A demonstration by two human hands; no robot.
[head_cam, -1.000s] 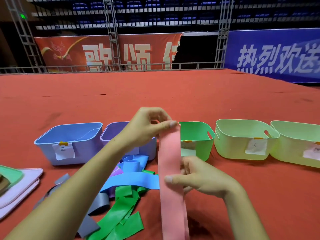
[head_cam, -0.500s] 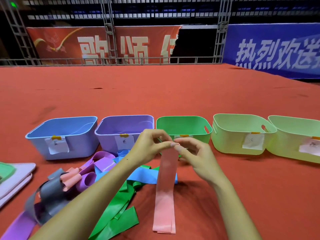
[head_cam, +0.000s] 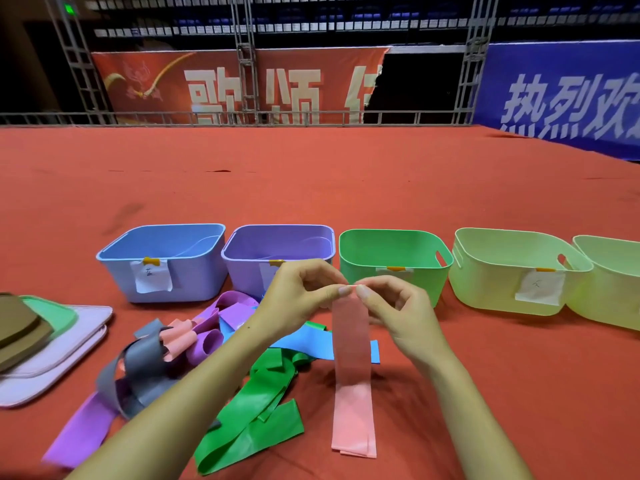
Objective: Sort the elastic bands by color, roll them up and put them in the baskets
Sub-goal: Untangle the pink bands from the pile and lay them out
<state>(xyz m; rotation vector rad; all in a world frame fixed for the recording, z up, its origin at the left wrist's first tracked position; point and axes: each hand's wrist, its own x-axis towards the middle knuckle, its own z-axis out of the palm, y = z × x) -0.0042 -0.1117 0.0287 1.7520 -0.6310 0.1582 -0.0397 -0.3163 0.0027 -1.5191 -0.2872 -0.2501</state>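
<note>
This looks like an indoor sports hall or arena set up as a stage. A wide red carpet [head_cam: 311, 174] covers a raised floor that ends at a low metal railing [head_cam: 242, 117]. Behind it stand lattice truss columns [head_cam: 246, 57], a red banner [head_cam: 235, 88] and a blue banner [head_cam: 561, 95], both with large white Chinese characters. Higher up, in the dark, run what are probably tiers of blue spectator seats [head_cam: 311, 26], though they are dim and hard to make out. A small green light [head_cam: 69, 9] glows at upper left
</note>
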